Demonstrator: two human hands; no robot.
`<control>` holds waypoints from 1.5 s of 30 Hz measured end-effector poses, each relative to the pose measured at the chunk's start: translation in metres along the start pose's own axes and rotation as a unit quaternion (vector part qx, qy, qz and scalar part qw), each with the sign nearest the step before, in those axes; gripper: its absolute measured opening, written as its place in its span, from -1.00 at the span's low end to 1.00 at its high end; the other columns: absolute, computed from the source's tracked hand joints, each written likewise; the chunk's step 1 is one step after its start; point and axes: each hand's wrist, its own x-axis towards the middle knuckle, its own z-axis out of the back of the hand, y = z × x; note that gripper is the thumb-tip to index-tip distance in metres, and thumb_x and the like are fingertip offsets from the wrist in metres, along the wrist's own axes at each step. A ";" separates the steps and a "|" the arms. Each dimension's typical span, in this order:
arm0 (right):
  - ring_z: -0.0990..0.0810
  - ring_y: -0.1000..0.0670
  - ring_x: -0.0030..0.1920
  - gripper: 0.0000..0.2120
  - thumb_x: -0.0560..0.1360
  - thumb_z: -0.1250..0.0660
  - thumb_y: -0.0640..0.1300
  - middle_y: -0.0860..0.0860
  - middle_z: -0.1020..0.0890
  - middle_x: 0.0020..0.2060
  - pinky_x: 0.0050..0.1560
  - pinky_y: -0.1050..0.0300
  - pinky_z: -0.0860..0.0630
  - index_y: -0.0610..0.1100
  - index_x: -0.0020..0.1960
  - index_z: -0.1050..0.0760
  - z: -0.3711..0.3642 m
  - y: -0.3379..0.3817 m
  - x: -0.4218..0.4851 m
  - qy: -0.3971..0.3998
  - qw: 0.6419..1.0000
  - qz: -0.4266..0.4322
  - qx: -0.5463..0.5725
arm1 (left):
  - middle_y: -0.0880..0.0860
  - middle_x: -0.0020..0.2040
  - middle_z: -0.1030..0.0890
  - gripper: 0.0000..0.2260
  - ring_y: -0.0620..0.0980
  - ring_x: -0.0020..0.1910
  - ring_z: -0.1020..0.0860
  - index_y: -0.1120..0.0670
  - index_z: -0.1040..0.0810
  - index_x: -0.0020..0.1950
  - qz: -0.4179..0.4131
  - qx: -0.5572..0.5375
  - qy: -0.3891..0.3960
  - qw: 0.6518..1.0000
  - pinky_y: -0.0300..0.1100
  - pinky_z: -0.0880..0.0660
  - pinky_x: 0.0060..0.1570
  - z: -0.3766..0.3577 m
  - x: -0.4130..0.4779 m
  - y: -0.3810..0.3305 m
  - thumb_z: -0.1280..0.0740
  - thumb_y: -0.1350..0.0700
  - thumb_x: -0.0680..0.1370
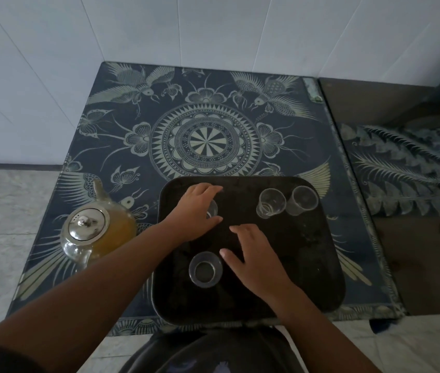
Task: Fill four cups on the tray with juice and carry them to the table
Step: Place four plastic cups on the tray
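No juice is poured yet: four empty cups (205,269) are seen on the tray (318,278); one is gripped by the left hand (196,211), the right hand (254,254) is spread flat, and the teapot (97,232) is left untouched beside the tray

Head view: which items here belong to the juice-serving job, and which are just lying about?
Job items: tray; four clear cups; glass teapot of juice.
Lying about: patterned table cover; small greenish object at its far right corner.
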 end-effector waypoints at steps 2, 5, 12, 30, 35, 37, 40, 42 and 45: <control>-0.38 0.05 0.35 -0.49 0.58 -0.31 0.11 0.02 -0.41 0.34 0.27 0.24 -0.35 -0.08 0.44 -0.37 0.016 -0.018 0.008 -0.017 1.000 -0.001 -0.012 | 0.08 0.55 -0.35 -0.32 0.12 0.59 -0.22 0.06 -0.28 0.62 -0.006 0.007 -0.003 1.000 0.07 -0.22 0.59 -0.003 0.006 -0.010 -0.49 0.04 0.56; -0.40 0.03 0.32 -0.54 0.56 -0.35 0.03 0.01 -0.45 0.29 0.24 0.22 -0.35 -0.10 0.41 -0.41 0.044 -0.048 0.018 -0.043 0.999 -0.004 -0.023 | 0.06 0.56 -0.34 -0.32 0.09 0.58 -0.23 0.04 -0.26 0.63 0.001 0.016 0.009 1.000 -0.01 -0.24 0.55 -0.011 0.016 -0.030 -0.47 0.02 0.57; -0.45 -0.03 0.25 -0.55 0.48 -0.46 -0.08 -0.03 -0.46 0.23 0.24 0.02 -0.49 -0.15 0.33 -0.48 0.103 -0.121 0.039 -0.094 0.995 0.020 -0.024 | 0.06 0.58 -0.32 -0.30 0.09 0.58 -0.27 0.04 -0.23 0.64 0.044 -0.003 -0.003 0.999 -0.05 -0.26 0.52 -0.045 0.048 -0.083 -0.47 0.02 0.57; -0.28 -0.07 0.48 -0.21 0.48 -0.47 0.05 -0.08 -0.25 0.49 0.38 0.05 -0.37 -0.20 0.56 -0.20 0.105 -0.190 0.082 -0.012 1.000 0.002 0.003 | 0.03 0.56 -0.30 -0.26 0.06 0.51 -0.35 0.06 -0.22 0.63 0.170 -0.057 -0.061 0.982 0.00 -0.37 0.50 -0.106 0.075 -0.124 -0.51 0.07 0.54; -0.40 -0.02 0.37 -0.30 0.52 -0.45 -0.03 -0.07 -0.34 0.42 0.21 0.24 -0.34 -0.18 0.55 -0.23 0.100 -0.191 0.078 -0.012 1.000 -0.014 0.018 | 0.01 0.53 -0.37 -0.32 0.03 0.47 -0.42 0.06 -0.28 0.61 0.164 -0.064 -0.087 0.980 -0.06 -0.43 0.42 -0.108 0.078 -0.121 -0.49 0.10 0.55; -0.41 -0.01 0.35 -0.30 0.53 -0.44 -0.02 -0.07 -0.35 0.40 0.19 0.24 -0.34 -0.17 0.55 -0.22 0.098 -0.191 0.076 -0.013 0.999 -0.020 0.023 | 0.01 0.53 -0.37 -0.28 0.02 0.48 -0.42 0.04 -0.23 0.64 0.159 -0.072 -0.091 0.980 -0.06 -0.42 0.42 -0.109 0.078 -0.119 -0.50 0.10 0.55; -0.44 -0.01 0.33 -0.29 0.52 -0.45 -0.01 -0.07 -0.36 0.40 0.18 0.22 -0.38 -0.16 0.56 -0.22 0.095 -0.190 0.074 -0.013 0.999 -0.035 0.027 | 0.02 0.52 -0.37 -0.28 0.02 0.47 -0.42 0.05 -0.23 0.64 0.151 -0.073 -0.084 0.982 -0.12 -0.39 0.42 -0.108 0.078 -0.114 -0.49 0.10 0.55; -0.45 0.00 0.33 -0.29 0.51 -0.45 -0.01 -0.06 -0.36 0.40 0.20 0.19 -0.43 -0.14 0.55 -0.23 0.094 -0.187 0.072 -0.014 0.998 -0.046 0.029 | 0.02 0.52 -0.37 -0.29 0.03 0.46 -0.43 0.07 -0.24 0.64 0.145 -0.074 -0.073 0.984 -0.14 -0.39 0.41 -0.106 0.077 -0.112 -0.49 0.11 0.55; -0.45 -0.02 0.33 -0.30 0.52 -0.44 0.00 -0.05 -0.36 0.39 0.24 0.09 -0.48 -0.14 0.55 -0.23 0.090 -0.180 0.062 -0.012 0.998 -0.057 0.027 | 0.02 0.54 -0.35 -0.28 0.02 0.46 -0.43 0.08 -0.23 0.65 0.139 -0.074 -0.055 0.986 -0.12 -0.39 0.43 -0.102 0.076 -0.109 -0.48 0.12 0.56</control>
